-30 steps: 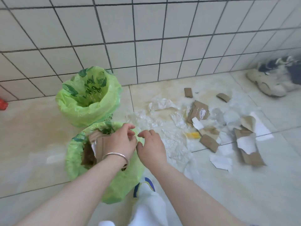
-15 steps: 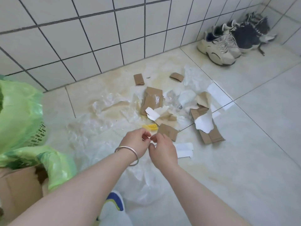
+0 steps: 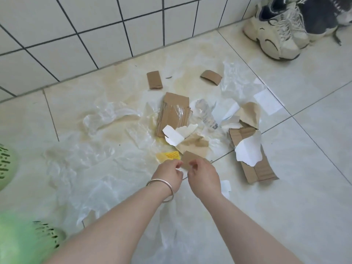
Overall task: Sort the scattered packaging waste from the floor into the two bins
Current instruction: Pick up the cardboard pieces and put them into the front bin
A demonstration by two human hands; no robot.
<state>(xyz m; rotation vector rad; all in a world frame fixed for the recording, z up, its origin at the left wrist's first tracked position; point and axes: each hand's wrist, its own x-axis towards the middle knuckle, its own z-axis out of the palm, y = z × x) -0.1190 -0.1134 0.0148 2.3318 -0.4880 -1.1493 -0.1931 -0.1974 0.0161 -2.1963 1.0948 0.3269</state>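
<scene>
Torn packaging lies scattered on the tiled floor. My left hand, with a silver bangle on the wrist, and my right hand hover side by side, fingers curled in. Their fingertips sit at the near edge of a small brown cardboard piece; a grip on it does not show. Beside it lies a yellow foam net. Further back are a ribbed cardboard slab, a long cardboard strip with white paper and crumpled clear plastic film. Two green-lined bins show at the left edge, blurred.
A white tiled wall runs along the back. Sneakers stand in the far right corner. Two small cardboard scraps lie near the wall. More thin plastic sheet spreads under my forearms.
My view swung right, away from the bins toward the litter. Both hands left the near bin and travelled to the small cardboard piece by the yellow net.
</scene>
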